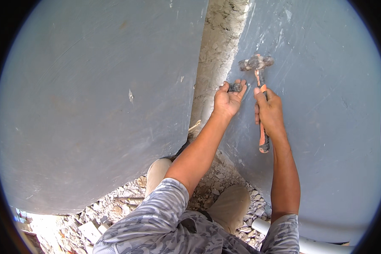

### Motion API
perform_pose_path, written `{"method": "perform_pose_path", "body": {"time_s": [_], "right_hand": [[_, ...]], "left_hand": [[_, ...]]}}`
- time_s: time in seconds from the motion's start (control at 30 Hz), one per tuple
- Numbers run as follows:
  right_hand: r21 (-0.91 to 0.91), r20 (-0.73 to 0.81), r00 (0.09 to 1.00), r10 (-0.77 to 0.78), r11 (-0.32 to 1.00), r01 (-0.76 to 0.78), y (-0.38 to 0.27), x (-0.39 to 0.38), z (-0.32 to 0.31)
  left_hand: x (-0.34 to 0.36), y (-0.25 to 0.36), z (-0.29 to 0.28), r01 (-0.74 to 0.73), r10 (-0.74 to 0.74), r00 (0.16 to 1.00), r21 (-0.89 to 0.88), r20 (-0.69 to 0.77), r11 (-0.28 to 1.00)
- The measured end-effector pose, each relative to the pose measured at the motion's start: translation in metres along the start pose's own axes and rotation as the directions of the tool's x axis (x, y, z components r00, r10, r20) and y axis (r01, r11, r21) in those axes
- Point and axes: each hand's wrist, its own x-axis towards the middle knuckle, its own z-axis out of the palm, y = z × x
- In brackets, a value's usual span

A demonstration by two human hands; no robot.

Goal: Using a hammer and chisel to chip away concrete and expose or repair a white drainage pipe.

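My right hand (270, 109) is wrapped round the orange and black handle of a hammer (261, 132). Its worn, dusty metal head points away from me, in front of the grey wall surface on the right. To the left of it, my left hand (227, 101) grips a short, dark, roughly cylindrical piece (235, 87) between thumb and fingers, palm partly turned up. What this piece is, and how far it reaches behind the fingers, I cannot make out. The hammer head is apart from it, up and to the right. Both hands are beside the rough channel (218, 55) in the wall.
Smooth grey wall surfaces (101, 93) flank the channel on both sides. Below, broken stones and rubble (118, 203) cover the ground round my legs. White pipe (319, 246) lies at the lower right. A thin pale stick-like piece (194, 125) pokes out at the channel's lower end.
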Motion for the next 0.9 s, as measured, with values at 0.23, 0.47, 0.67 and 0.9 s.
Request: {"method": "perform_pose_path", "body": {"time_s": [0.23,0.47,0.67,0.9], "right_hand": [[0.067,-0.110,0.980,-0.167,0.982,0.175,-0.019,-0.006,-0.021],[0.082,-0.382,0.823,-0.420,0.872,0.483,-0.029,-0.007,-0.011],[-0.217,0.127,0.989,0.076,0.975,-0.047,0.005,0.005,0.010],[0.080,-0.166,0.953,-0.252,0.960,0.267,-0.008,0.003,-0.007]], "left_hand": [[-0.002,0.012,0.019,-0.202,0.208,0.978,0.182,-0.015,0.962],[-0.005,0.022,0.022,-0.180,0.181,0.983,0.170,0.010,0.969],[-0.007,0.017,0.018,-0.111,0.106,0.993,0.104,0.058,0.988],[0.009,0.026,0.014,-0.197,0.202,0.979,0.204,-0.002,0.959]]}}
